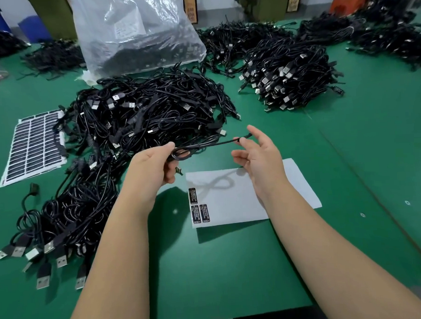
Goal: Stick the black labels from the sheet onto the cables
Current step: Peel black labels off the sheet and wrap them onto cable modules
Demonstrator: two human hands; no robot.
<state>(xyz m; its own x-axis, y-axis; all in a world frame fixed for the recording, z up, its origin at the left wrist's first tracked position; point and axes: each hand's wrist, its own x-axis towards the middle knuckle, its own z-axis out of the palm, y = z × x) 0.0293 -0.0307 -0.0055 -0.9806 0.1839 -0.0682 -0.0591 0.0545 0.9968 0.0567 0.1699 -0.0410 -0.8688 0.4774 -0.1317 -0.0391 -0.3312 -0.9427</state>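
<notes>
Head view: left hand (154,165) grips a coiled cable (180,154), and right hand (257,155) pinches its free end, held taut above the green surface (233,267). Three black labels (199,209) remain on the white sheet (290,192) directly below. Judgement: keep the stretch straight and steady, lift one label cleanly by its edge, and wrap it squarely without creasing.

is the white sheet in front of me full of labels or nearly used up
Nearly used up: the white sheet shows only three black labels near its left edge; the rest is bare backing.
</notes>
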